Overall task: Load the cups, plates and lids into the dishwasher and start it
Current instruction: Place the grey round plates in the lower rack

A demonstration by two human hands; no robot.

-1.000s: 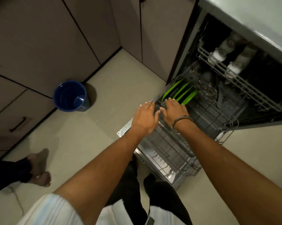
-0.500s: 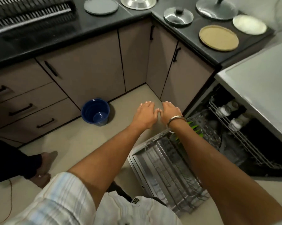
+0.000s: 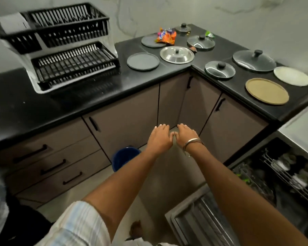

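Kitchen corner: black L-shaped countertop (image 3: 96, 96) over grey-brown cabinets, marbled wall behind. The dishwasher (image 3: 267, 183) stands open at lower right, its lower rack (image 3: 203, 226) pulled out over the door; something green shows in the tub, too blurred to name.

Items still to load lie flat along the countertop. Near the inner corner: steel lid (image 3: 176, 54), dark plate (image 3: 143, 61), a second dark plate (image 3: 152, 41) with a snack wrapper (image 3: 166, 36) lying partly on it. Toward the back edge: small dark lid (image 3: 183, 28) and glass lid (image 3: 200, 42). Along the right run: small glass lid (image 3: 219, 69), large glass lid (image 3: 254, 60), tan plate (image 3: 267, 91) near the front edge, pale plate (image 3: 291, 76) beyond it. All lie singly and apart, presumably so that each can be taken in one grasp. No cups visible on the counter.

Left hand (image 3: 159, 137) and right hand (image 3: 186, 135), the right wrist carrying a metal bangle (image 3: 192, 144), are held out palm-down side by side below the counter edge, thumbs touching or nearly so, fingers straight, holding nothing. Judgement: between pickups, reaching toward the next item; the loading is only partly done.

Black two-tier dish rack (image 3: 61, 47) stands at the left end of the counter. Blue bucket (image 3: 124, 157) on the floor against the cabinets.
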